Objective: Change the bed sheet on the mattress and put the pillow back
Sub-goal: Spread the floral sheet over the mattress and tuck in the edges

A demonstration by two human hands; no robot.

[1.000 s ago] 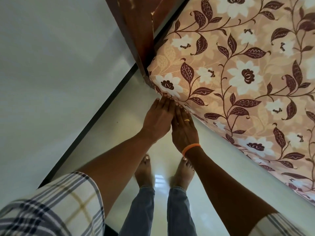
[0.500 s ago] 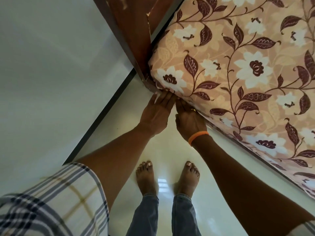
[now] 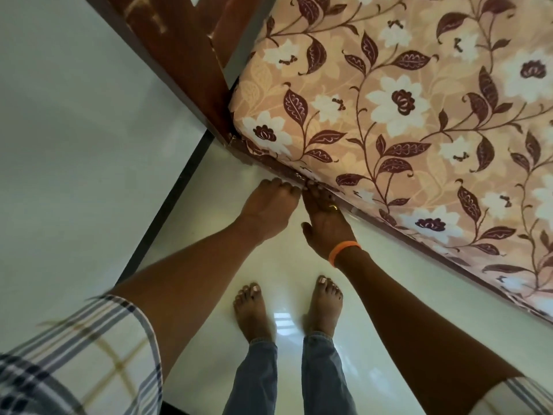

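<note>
Left hand [image 3: 269, 208] and right hand [image 3: 324, 218], fingertips hidden so grip cannot be told, meet below the mattress corner, apparently tucking the floral sheet [image 3: 389, 115] under.

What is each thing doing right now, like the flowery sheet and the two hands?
Flowery sheet: spread smooth over the mattress corner.
Left hand: fingers curled at the sheet's lower edge.
Right hand: fingertips tucked under that edge.
Orange wristband: on the right wrist.
Bed frame: standing against the mattress.

Wooden bed frame [image 3: 191, 70] upper frame carries mattress in floral bed sheet [image 3: 404, 121]; glossy floor [image 3: 389, 301] below.
</note>
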